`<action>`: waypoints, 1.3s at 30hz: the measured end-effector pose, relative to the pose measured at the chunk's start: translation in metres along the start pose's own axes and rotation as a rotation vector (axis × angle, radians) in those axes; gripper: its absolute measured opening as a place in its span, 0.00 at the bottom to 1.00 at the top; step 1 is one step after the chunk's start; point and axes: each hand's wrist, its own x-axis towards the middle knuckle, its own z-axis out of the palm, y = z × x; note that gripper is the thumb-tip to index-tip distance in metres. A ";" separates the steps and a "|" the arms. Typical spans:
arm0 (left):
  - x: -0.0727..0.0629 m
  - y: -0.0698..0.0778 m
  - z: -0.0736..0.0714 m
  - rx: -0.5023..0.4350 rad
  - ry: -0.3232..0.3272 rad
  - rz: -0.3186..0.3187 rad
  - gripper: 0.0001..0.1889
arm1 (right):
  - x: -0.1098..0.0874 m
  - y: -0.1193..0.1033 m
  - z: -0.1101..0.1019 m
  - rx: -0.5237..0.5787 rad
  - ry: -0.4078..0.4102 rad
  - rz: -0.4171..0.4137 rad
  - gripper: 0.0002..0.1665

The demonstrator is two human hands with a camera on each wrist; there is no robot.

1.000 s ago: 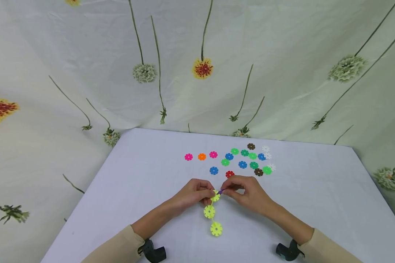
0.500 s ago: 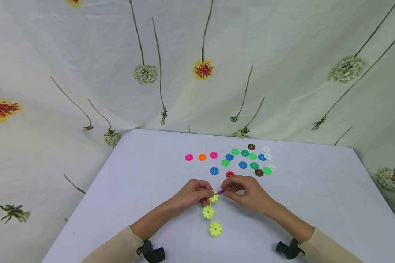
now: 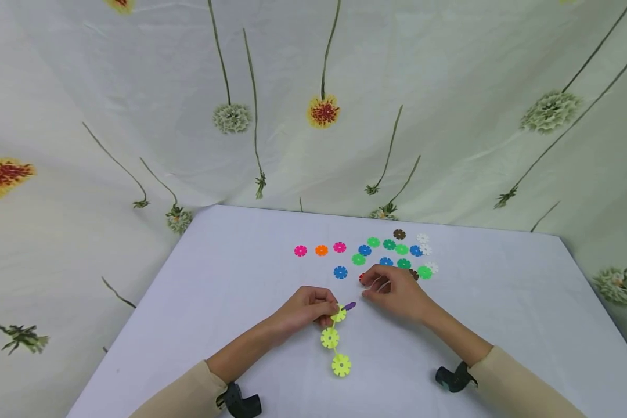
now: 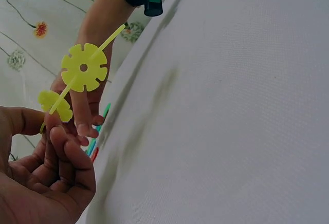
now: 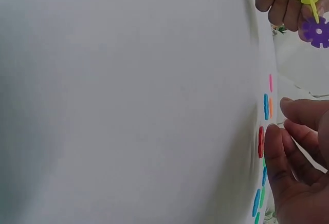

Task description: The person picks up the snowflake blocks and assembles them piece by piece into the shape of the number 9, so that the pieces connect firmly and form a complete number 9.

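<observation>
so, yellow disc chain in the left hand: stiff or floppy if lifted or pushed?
Probably fairly stiff: the yellow disc chain juts straight out from the left hand without visible sag. Likely light: it looks thin edge-on. It might twist if pushed, as its pieces seem to meet only at notches.

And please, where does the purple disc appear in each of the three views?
Head: the purple disc is below and slightly right of the picture's centre.
Left wrist: it is not visible.
Right wrist: the purple disc is near the top, at the right edge.
Shared landmark: the left hand with the yellow discs, in all three views.
</observation>
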 end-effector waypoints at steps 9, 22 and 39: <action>-0.001 -0.001 -0.001 0.004 0.003 0.001 0.10 | 0.016 0.005 -0.002 -0.108 0.061 0.111 0.17; -0.002 0.000 -0.003 0.005 0.008 -0.008 0.11 | 0.027 0.005 -0.002 -0.227 0.043 0.129 0.14; -0.002 0.001 -0.003 0.012 0.008 0.006 0.11 | 0.017 0.002 -0.005 -0.140 0.043 0.061 0.09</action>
